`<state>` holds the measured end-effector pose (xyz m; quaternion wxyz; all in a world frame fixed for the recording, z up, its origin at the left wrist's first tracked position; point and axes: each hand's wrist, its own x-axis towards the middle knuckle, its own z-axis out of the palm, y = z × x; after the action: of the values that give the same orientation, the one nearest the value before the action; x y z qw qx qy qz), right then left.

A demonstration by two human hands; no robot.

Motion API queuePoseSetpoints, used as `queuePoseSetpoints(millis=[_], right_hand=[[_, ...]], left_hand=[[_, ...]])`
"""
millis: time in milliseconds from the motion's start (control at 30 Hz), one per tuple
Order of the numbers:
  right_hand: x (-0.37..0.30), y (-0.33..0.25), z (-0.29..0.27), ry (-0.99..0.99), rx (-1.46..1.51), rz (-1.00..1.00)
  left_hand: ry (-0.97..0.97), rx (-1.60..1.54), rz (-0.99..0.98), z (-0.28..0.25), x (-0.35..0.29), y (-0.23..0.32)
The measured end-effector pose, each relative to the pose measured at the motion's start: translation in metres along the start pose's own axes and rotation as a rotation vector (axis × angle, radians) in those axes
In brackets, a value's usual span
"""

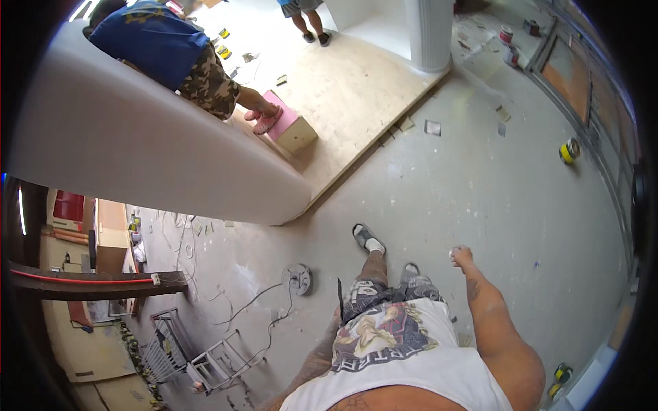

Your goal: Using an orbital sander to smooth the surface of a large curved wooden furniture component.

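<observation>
My right hand hangs out ahead of my right side, above the grey floor. Its fingers are curled, and a small whitish bit shows at them, too small to name. My left arm runs down along my body. The left hand's fingers are hidden by my shirt and shorts. Close to where that arm ends, a thin dark strip sticks up; whether the hand holds it I cannot tell. My feet are in dark slide sandals, one ahead of the other.
A long white curved panel rises at left. Behind it a person stands on a pink-topped box upon a plywood platform. A cable reel, trailing cord, and a metal stepladder occupy the left floor. A yellow-banded can stands right.
</observation>
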<state>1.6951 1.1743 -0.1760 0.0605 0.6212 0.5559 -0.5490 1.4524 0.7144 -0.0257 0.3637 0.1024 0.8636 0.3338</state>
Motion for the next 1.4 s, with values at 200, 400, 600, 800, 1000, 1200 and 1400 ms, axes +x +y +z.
queuePoseSetpoints(millis=[200,400,600,800,1000,1200,1400], right_hand=[[0.009,-0.134,0.080,-0.251,0.113,-0.042],[0.014,-0.250,0.110,-0.619,-0.414,-0.157],[0.035,-0.370,0.046,-0.329,-0.466,-0.505],[0.137,-0.331,0.031,-0.217,0.315,0.111],[0.214,-0.387,0.012,-0.243,0.121,0.253],[0.308,-0.461,-0.069,-0.259,-0.173,0.267],[0.473,-0.628,-0.117,-0.271,-0.197,0.023]], left_hand=[[-0.346,-0.159,-0.414,0.009,0.135,-0.007],[-0.485,-0.083,-0.337,-0.020,0.270,0.076],[-1.107,-0.070,-0.200,-0.056,0.344,0.246],[-0.940,-0.967,-0.298,-0.060,0.452,0.325],[0.206,-0.451,-0.526,-0.055,0.560,0.280],[0.199,-0.020,-0.450,-0.014,0.573,0.336],[0.258,-0.061,-0.392,-0.010,0.623,0.412]])
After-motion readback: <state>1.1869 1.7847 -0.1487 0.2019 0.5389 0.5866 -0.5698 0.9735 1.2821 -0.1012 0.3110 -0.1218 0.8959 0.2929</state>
